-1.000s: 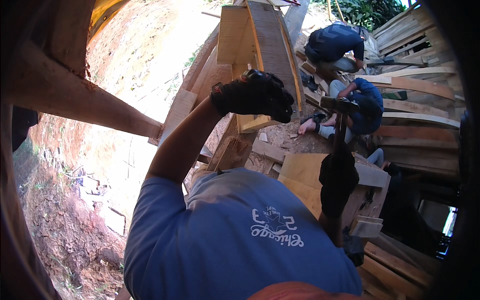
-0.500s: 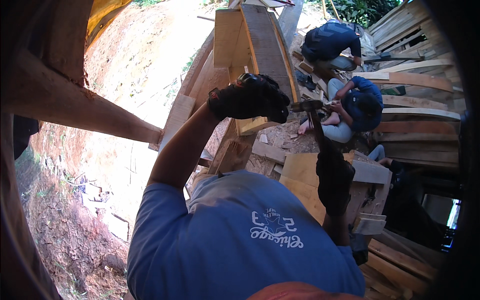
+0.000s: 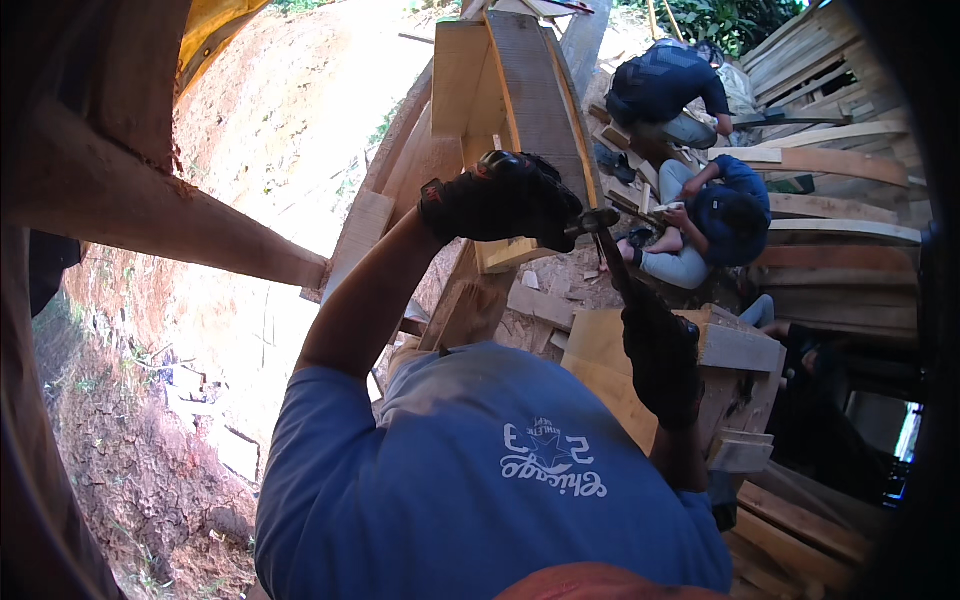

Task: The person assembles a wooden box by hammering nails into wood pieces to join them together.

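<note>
My left hand [image 3: 500,195], in a black glove, is raised and closed around the lower end of an upright wooden plank [image 3: 530,90]. My right hand [image 3: 660,355], also in a black glove, grips the handle of a hammer [image 3: 612,255]. The hammer's metal head touches or nearly touches the fingers of my left hand at the plank's edge. My blue shirt [image 3: 480,480] fills the lower middle of the view.
A thick wooden beam [image 3: 150,210] crosses the left side above a red earth slope [image 3: 280,120]. Two people [image 3: 700,215] crouch below at the upper right among scattered offcuts. Stacked planks [image 3: 830,170] line the right, with cut wooden blocks [image 3: 740,345] beside my right hand.
The hammer head has swung left toward my left hand. My right hand has shifted slightly left with it. My left hand stays on the plank.
</note>
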Available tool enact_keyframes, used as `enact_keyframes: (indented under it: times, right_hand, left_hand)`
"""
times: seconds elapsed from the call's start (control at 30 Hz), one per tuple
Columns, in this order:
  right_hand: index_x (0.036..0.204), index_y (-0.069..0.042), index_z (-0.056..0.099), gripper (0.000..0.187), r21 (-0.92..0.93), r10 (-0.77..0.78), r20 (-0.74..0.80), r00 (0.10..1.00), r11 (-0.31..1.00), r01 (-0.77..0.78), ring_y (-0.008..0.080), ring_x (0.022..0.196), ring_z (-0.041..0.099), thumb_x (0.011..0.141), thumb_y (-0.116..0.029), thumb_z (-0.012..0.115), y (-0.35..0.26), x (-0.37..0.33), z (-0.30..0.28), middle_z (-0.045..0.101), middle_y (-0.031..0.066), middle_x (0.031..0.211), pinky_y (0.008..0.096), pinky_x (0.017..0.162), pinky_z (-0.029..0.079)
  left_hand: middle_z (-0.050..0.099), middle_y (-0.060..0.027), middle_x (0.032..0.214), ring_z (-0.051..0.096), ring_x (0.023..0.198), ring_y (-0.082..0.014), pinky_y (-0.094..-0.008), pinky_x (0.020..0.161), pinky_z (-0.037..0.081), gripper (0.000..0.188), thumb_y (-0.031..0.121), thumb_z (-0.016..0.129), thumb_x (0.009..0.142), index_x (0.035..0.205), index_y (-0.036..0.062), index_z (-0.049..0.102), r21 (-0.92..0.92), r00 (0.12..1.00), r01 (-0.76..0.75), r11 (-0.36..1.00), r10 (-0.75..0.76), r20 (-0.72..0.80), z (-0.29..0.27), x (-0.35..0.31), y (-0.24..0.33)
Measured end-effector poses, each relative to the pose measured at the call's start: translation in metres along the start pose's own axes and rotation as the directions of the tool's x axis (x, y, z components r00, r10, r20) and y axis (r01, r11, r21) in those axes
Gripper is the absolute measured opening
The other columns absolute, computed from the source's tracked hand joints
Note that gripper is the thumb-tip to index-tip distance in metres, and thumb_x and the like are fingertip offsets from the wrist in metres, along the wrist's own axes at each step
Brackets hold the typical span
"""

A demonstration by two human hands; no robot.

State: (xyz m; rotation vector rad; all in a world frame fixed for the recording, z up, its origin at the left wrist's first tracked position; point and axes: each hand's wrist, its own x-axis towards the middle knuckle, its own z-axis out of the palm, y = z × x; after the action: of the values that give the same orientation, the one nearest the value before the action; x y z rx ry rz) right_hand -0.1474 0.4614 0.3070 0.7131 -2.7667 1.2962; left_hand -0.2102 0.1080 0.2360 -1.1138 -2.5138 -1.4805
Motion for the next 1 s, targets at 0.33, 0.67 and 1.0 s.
enact_keyframes:
  times: [0.33, 0.67, 1.0]
  right_hand:
    - [0.142, 0.002, 0.062, 0.044, -0.227, -0.195, 0.141, 0.971, 0.948, 0.223, 0.017, 0.072, 0.069, 0.099, -0.004, 0.068, -0.007, 0.007, -0.006, 0.072, 0.0109, 0.099, 0.0306, 0.058, 0.049]
    - [0.138, -0.002, 0.062, 0.035, 0.08, -0.077, 0.022, 0.997, 0.994, 0.075, 0.0098, 0.064, 0.059, 0.104, -0.008, 0.064, 0.003, 0.004, -0.004, 0.062, 0.0002, 0.084, 0.0231, 0.052, 0.044]
    - [0.14, 0.001, 0.063, 0.041, -0.294, -0.166, 0.047, 0.985, 0.94, 0.172, 0.0244, 0.075, 0.071, 0.099, -0.002, 0.066, -0.011, 0.002, -0.009, 0.075, 0.0146, 0.111, 0.0349, 0.06, 0.051]
  left_hand:
    - [0.079, -0.0095, 0.117, 0.074, 0.11, -0.0217, -0.0386, 0.101, 0.058, 0.027, 0.02, 0.074, 0.1, 0.123, 0.007, 0.077, 0.054, 0.984, -0.075, 0.996, 0.083, -0.157, 0.004, 0.004, 0.003]
    - [0.077, -0.0145, 0.122, 0.073, 0.119, -0.0261, -0.0425, 0.106, 0.058, 0.022, 0.012, 0.066, 0.106, 0.12, -0.0003, 0.078, 0.071, 0.989, -0.088, 0.994, 0.096, -0.114, -0.003, 0.004, 0.012]
    - [0.078, -0.0126, 0.123, 0.074, 0.114, -0.0239, -0.0389, 0.103, 0.058, 0.026, 0.014, 0.067, 0.104, 0.124, 0.0012, 0.075, -0.343, 0.99, -0.096, 0.935, 0.053, -0.135, 0.01, 0.002, -0.009]
